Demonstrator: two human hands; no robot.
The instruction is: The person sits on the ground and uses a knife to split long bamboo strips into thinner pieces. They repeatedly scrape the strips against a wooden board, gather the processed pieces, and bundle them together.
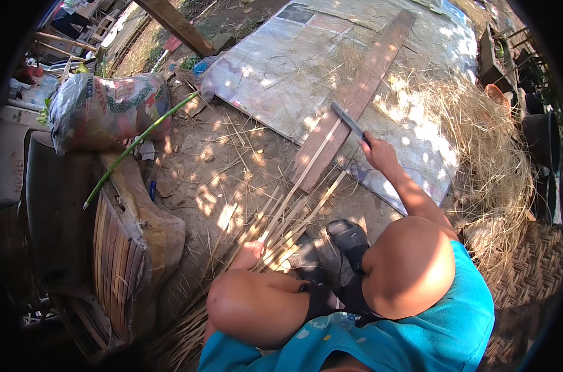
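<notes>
My right hand [380, 153] grips the dark handle of a knife [348, 119]. Its blade points up and to the left, lying across a pale bamboo strip [319, 153] on a long brown wooden plank [373, 74]. Low in the middle, beside my left knee, my left hand [251, 249] is closed round the near end of that strip; part of the hand is hidden behind the knee. More bamboo strips [321, 201] fan out around my left hand and across my sandalled feet.
A printed sheet [256, 68] lies under the plank. Thin curly shavings [486, 142] are heaped at right, above a woven mat [529, 279]. On the left, a stuffed sack [107, 105] and a green stalk [142, 139] rest on a worn armchair [148, 229].
</notes>
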